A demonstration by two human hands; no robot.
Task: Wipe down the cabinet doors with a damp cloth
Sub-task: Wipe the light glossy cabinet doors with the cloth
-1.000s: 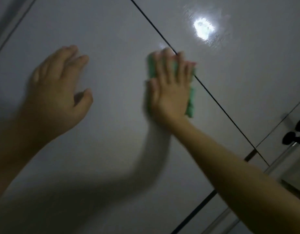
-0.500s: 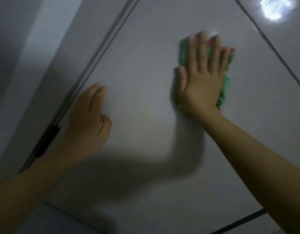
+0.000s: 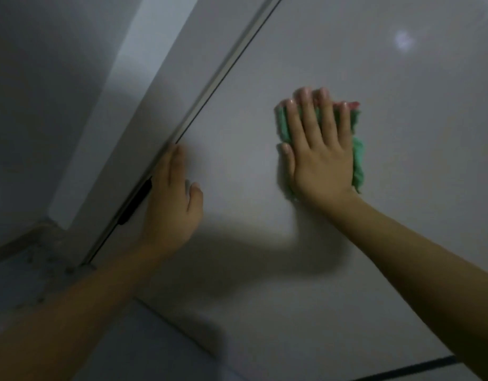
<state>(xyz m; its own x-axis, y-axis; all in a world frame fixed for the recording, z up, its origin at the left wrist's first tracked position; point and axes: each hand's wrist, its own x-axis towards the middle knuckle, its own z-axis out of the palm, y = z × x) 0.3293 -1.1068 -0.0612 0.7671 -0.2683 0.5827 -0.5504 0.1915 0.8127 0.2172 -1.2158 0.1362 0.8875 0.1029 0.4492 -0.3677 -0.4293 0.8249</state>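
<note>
Against the door: we see the pale grey glossy flat cabinet door (image 3: 333, 243) filling most of the head view, tilted because we look up at it.
Right hand: our right hand (image 3: 321, 158) lies flat on the door with all fingers straight and spread, pressing the folded green damp cloth (image 3: 358, 158) to the panel.
Right grip: fully open; it holds the cloth by pressure alone, nothing curled around it.
Why flat: we judge a flat palm spreads the push over the whole cloth, so it wipes a broad band rather than a thin streak.
Cloth relative to grip: it sits under the palm and fingers, between hand and door; green edges show past the little-finger side, beside the index finger and thumb, and between the fingers.
Left hand: our left hand (image 3: 173, 202) rests on the same door near its left edge, fingers straight and together, thumb out; it holds nothing.
Why there: we judge it braces the door so it does not swing or rattle under the wiping push.
Door edge: the dark gap and thin metal strip (image 3: 218, 75) run diagonally just beside the left fingertips; a small black hinge-like piece (image 3: 135, 202) sits near the left wrist.
Light: a dim reflected spot (image 3: 403, 41) shows at upper right.
Stage: we judge the wiping is mid-course on this door.
</note>
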